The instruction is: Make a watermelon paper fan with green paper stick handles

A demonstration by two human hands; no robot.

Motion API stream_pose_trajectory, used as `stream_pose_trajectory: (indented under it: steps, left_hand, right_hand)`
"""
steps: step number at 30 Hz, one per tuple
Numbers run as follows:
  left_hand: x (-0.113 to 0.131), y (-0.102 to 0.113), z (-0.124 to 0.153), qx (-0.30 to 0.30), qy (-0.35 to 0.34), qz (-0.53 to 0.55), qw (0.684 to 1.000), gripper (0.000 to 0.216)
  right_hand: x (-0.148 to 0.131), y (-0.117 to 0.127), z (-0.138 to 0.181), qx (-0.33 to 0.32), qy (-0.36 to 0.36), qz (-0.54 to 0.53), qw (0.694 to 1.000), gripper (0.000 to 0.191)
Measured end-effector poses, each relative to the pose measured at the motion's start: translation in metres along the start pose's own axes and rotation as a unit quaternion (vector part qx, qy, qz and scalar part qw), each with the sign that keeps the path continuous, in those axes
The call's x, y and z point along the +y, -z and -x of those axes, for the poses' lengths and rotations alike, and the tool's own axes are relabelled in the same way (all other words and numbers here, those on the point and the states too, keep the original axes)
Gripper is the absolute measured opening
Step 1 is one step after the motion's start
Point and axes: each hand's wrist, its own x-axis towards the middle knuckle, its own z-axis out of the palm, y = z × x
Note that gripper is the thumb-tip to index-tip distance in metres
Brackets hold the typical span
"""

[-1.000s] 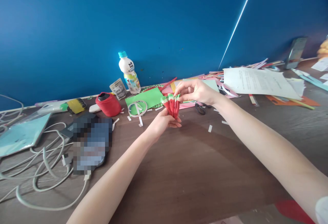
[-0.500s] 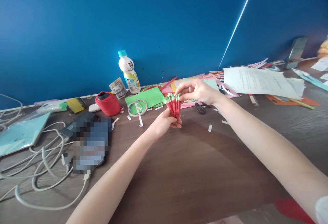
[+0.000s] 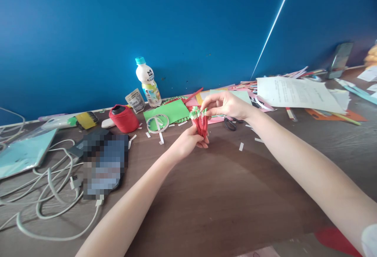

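A pleated paper fan (image 3: 200, 123), red with green and white at its upper edge, is held above the table in front of me. My left hand (image 3: 190, 139) wraps round its lower, gathered end. From the upper right, my right hand (image 3: 223, 106) pinches the top edge of the folds between thumb and fingers. Behind the fan lie a green paper sheet (image 3: 176, 109) and a roll of white tape (image 3: 158, 124) with a strip hanging off. Black-handled scissors (image 3: 230, 123) rest just below my right hand.
A drink bottle (image 3: 148, 82) stands by the blue wall, near a red wrapped roll (image 3: 125, 119). To the left are a phone (image 3: 107, 164) and tangled white cables (image 3: 50, 210). A printed sheet (image 3: 297, 94) and paper strips lie at right; small white scraps dot the brown table (image 3: 224, 202).
Both hands stay in nearly the same place on the fan. Its folds at the upper left look slightly more spread than before.
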Motion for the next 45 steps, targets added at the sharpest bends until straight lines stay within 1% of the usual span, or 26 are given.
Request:
stream_pose_trajectory:
  steps: [9,17,27,34,39,45]
  left_hand:
    - [-0.005,0.004,0.0,-0.038,-0.008,0.066,0.997,0.013]
    - [-0.004,0.004,0.0,-0.059,-0.009,0.07,0.996,0.013]
    - [-0.006,0.004,0.0,-0.084,-0.008,0.069,0.994,0.014]
    - [-0.005,0.002,0.002,-0.1,-0.003,0.078,0.992,0.013]
    - [-0.004,0.001,0.004,-0.111,0.015,0.089,0.99,0.014]
    - [-0.004,0.0,0.003,-0.107,0.02,0.081,0.991,0.013]
  right_hand:
    - [0.003,0.004,0.001,-0.006,0.027,0.011,1.0,0.015]
    - [0.002,0.004,0.001,-0.011,0.032,0.025,0.999,0.016]
    - [-0.003,-0.001,0.003,0.01,0.021,0.029,0.999,0.018]
    - [-0.006,-0.003,0.003,0.021,0.001,0.048,0.999,0.022]
    - [-0.007,-0.005,0.003,0.019,-0.008,0.035,0.999,0.022]
    - [-0.004,-0.005,0.002,0.013,-0.016,0.034,0.999,0.024]
